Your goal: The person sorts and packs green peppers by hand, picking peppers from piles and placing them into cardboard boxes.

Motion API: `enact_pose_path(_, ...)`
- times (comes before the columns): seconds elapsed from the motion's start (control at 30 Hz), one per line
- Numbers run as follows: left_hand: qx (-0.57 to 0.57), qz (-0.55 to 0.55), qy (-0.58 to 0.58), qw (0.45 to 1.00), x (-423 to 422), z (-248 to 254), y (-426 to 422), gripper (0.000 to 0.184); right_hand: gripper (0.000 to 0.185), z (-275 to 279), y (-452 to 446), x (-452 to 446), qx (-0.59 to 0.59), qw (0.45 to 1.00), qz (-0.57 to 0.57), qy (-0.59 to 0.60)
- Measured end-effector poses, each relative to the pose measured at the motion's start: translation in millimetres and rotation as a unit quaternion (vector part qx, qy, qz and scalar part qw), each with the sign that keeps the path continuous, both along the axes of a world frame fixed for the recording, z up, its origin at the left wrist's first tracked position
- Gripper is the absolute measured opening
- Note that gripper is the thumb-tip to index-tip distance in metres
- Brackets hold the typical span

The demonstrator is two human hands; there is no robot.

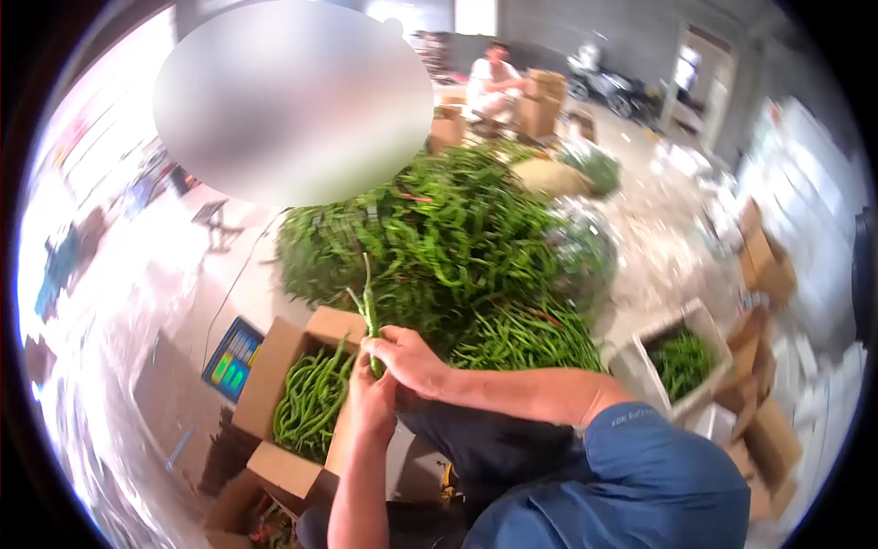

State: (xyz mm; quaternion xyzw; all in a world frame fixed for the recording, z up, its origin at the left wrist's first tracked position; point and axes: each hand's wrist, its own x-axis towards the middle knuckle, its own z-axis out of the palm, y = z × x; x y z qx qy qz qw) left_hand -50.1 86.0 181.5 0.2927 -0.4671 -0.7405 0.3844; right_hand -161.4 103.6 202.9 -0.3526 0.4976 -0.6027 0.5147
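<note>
Long green chili peppers point(369, 311) stick up out of my two hands, their stems pointing away from me. My left hand point(371, 401) is closed around their lower part. From the right, my right hand point(413, 360) comes in against it, its fingers closed on the same peppers. How many peppers are in the grip I cannot tell. Just left of my hands stands an open cardboard box point(259, 403) with many green chili peppers point(311, 403) lying in it. Beyond my hands rises a large heap of green chili peppers point(439, 229).
A white crate point(712, 322) holding green peppers stands on the right. Left of the box lies a blue panel point(234, 360). Clear plastic sheeting point(110, 384) covers the far left. Another person point(494, 82) sits at the back beside stacked cartons point(541, 101). Motorbikes point(613, 87) are parked behind.
</note>
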Motion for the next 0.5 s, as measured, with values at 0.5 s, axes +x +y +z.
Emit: enact_pose_path(0.5, -0.595, -0.415, -0.156, 0.67, -247.2, -25.0, 234.5, 0.055, 0.019, -140.3, 349.5, -373.8, -0.027, 0.824, -0.408, -0.392)
